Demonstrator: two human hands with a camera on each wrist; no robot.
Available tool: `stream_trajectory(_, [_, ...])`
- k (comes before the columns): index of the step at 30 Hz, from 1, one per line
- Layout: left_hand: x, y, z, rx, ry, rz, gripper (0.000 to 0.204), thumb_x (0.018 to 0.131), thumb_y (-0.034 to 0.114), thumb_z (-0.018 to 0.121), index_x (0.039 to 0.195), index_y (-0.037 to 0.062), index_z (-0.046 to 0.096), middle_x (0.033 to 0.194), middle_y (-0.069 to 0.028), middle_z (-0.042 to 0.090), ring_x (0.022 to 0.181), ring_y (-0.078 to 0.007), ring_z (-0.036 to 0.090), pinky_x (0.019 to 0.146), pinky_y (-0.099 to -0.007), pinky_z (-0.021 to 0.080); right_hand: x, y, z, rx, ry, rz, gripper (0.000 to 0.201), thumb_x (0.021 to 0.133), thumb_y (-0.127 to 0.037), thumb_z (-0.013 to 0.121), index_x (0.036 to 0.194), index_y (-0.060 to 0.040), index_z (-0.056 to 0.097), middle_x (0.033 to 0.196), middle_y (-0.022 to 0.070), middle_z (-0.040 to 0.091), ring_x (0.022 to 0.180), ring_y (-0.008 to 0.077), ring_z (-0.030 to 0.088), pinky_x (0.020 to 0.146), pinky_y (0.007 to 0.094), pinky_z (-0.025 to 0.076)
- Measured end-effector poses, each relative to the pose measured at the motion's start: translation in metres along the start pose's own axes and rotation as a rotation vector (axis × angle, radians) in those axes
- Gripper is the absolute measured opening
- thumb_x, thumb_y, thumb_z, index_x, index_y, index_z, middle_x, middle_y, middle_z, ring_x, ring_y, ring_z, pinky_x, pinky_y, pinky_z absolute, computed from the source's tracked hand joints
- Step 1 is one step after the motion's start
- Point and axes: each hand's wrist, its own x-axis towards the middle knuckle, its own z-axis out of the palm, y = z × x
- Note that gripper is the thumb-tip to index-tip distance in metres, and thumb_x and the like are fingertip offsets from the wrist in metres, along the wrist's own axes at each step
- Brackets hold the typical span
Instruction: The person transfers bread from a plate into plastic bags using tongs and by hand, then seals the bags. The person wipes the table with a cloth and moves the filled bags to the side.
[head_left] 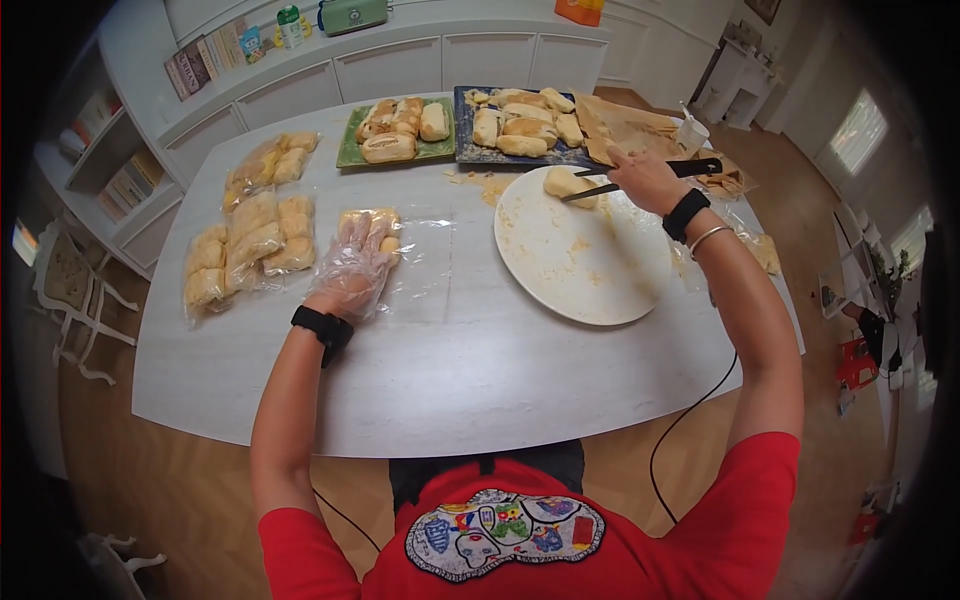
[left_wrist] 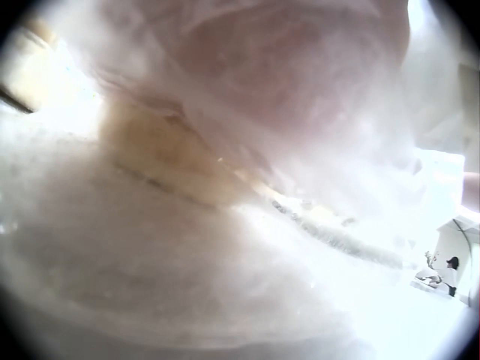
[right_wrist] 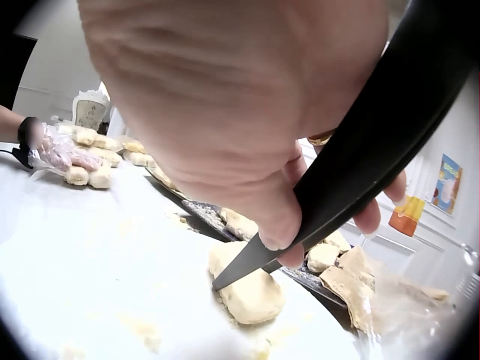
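My left hand [head_left: 352, 268], in a clear plastic glove, lies with its fingers extended over bread rolls [head_left: 385, 216] in a clear plastic bag [head_left: 425, 280]. The left wrist view is a blurred close-up of glove and plastic. My right hand [head_left: 643, 182] grips black tongs [head_left: 700, 167]. Their tips stand around a pale bread roll [right_wrist: 251, 298] at the far left part of a large white round plate [head_left: 540, 275]. Crumbs dot the plate around that roll.
Bagged rolls [head_left: 255, 235] lie in several packs at the left. Behind are a green tray [head_left: 350, 158] and a dark blue tray [head_left: 468, 153], both bearing rolls. Brown paper [head_left: 625, 120] and a white cup [head_left: 691, 134] stand at the back right. A black cable [head_left: 655, 450] hangs in front.
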Motion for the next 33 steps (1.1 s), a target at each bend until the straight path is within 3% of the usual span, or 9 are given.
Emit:
stream_trajectory(9, [0.004,-0.009,0.001,0.186,-0.064,0.173,0.033,0.096,0.026,0.045,0.122,0.0098,0.059,0.148,-0.0187,0.037,0.137,-0.042,0.032,0.112,-0.0477,0.031,-0.03,0.005,0.023,0.226,0.075,0.086,0.007,0.079,-0.003,0.056,0.08,-0.0042,0.063,0.085,0.016,0.063,0.086,0.035,0.063,0.072,0.0443,0.05])
stream_trajectory(12, [0.003,0.005,-0.027,0.096,-0.11,0.103,0.04,0.094,0.027,0.049,0.132,0.0152,0.053,0.144,-0.02,0.04,0.133,-0.0413,0.037,0.11,-0.0469,0.034,-0.047,0.005,0.016,0.329,0.067,0.176,0.007,0.083,-0.005,0.057,0.087,-0.0034,0.062,0.093,0.0118,0.062,0.092,0.0341,0.062,0.076,0.0451,0.049])
stream_trajectory(15, [0.013,-0.012,-0.001,-0.116,0.001,-0.039,0.046,0.093,0.029,0.051,0.138,0.0197,0.047,0.134,-0.0199,0.048,0.123,-0.0379,0.046,0.102,-0.0453,0.04,-0.063,0.008,0.006,0.375,0.138,0.203,0.009,0.085,-0.01,0.06,0.091,-0.0033,0.063,0.093,0.0108,0.062,0.091,0.0332,0.062,0.076,0.0437,0.049])
stream_trajectory(17, [0.015,0.011,-0.042,-0.092,-0.065,-0.008,0.046,0.092,0.028,0.053,0.137,0.0207,0.048,0.126,-0.0187,0.052,0.114,-0.0357,0.051,0.095,-0.0447,0.044,-0.069,0.008,-0.008,0.375,0.14,0.224,0.009,0.085,-0.01,0.061,0.091,-0.003,0.063,0.094,0.0104,0.063,0.09,0.0328,0.062,0.076,0.0433,0.049])
stream_trajectory(19, [0.018,0.031,-0.062,-0.069,-0.135,0.032,0.046,0.092,0.027,0.054,0.137,0.0217,0.049,0.117,-0.0174,0.056,0.105,-0.0336,0.056,0.088,-0.044,0.047,-0.069,-0.001,-0.026,0.365,0.214,0.156,0.009,0.085,-0.009,0.06,0.091,-0.0027,0.063,0.093,0.0096,0.063,0.089,0.0322,0.062,0.074,0.0432,0.049])
stream_trajectory(21, [0.016,0.042,-0.064,0.099,-0.151,0.292,0.037,0.09,0.021,0.055,0.127,0.0182,0.056,0.103,-0.0149,0.059,0.09,-0.0316,0.06,0.076,-0.0413,0.05,-0.064,-0.016,-0.042,0.34,0.194,0.114,0.008,0.085,-0.008,0.06,0.09,-0.002,0.062,0.093,0.0094,0.063,0.089,0.032,0.062,0.073,0.043,0.049])
stream_trajectory(27, [0.011,0.045,-0.045,0.2,-0.047,0.468,0.017,0.087,0.015,0.055,0.101,0.0111,0.064,0.098,-0.0098,0.064,0.091,-0.0275,0.064,0.076,-0.0388,0.054,-0.036,-0.072,-0.074,0.244,0.256,-0.163,0.004,0.079,-0.002,0.056,0.078,-0.0053,0.058,0.087,0.0063,0.057,0.086,0.0248,0.059,0.075,0.0368,0.048])
stream_trajectory(31, [0.013,0.044,-0.055,0.093,-0.08,0.34,0.014,0.085,0.011,0.057,0.097,0.01,0.063,0.098,-0.0083,0.064,0.091,-0.0282,0.064,0.078,-0.0384,0.053,-0.016,-0.098,-0.086,0.16,0.341,-0.271,0.005,0.079,-0.006,0.058,0.075,-0.0091,0.06,0.083,0.0049,0.056,0.083,0.0208,0.059,0.076,0.0327,0.046])
stream_trajectory(33, [0.011,0.042,-0.06,0.064,0.034,0.375,0.015,0.083,0.01,0.058,0.097,0.0105,0.064,0.097,-0.0087,0.064,0.089,-0.0285,0.063,0.079,-0.0381,0.053,-0.005,-0.109,-0.093,0.102,0.321,-0.32,0.007,0.079,-0.008,0.059,0.073,-0.0101,0.061,0.081,0.004,0.056,0.082,0.0181,0.058,0.077,0.031,0.046])
